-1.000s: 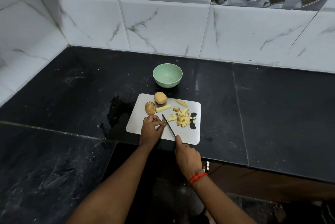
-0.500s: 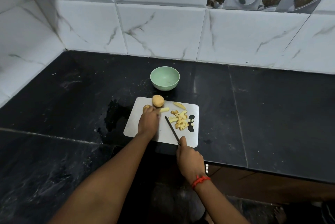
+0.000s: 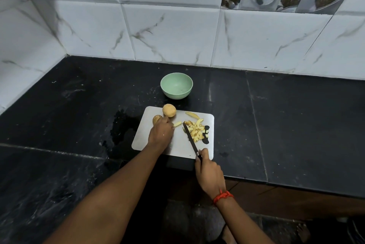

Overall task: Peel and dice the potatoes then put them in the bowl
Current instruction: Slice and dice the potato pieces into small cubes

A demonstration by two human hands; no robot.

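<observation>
A white cutting board (image 3: 173, 149) lies at the counter's front edge, and a pale green bowl (image 3: 176, 85) stands just behind it with nothing visible inside. Two unpeeled potatoes sit at the board's far left: one round potato (image 3: 169, 110), and a second potato (image 3: 156, 119) half hidden by my left hand (image 3: 161, 132). That hand's curled fingers pinch the near end of a peeled potato strip (image 3: 177, 124). A pile of diced potato (image 3: 196, 131) lies on the board's right half. My right hand (image 3: 209, 172) grips the handle of a knife (image 3: 190, 138), whose blade lies along the pile's left side.
A loose potato slice (image 3: 192, 114) lies at the board's far right edge, and a black printed mark (image 3: 206, 137) is beside the pile. A wet patch (image 3: 122, 127) spreads on the black counter left of the board. Tiled walls close the back and left.
My left hand has moved from the board's near middle up to the potato strip beside the whole potatoes. The knife blade has shifted right, against the diced pile.
</observation>
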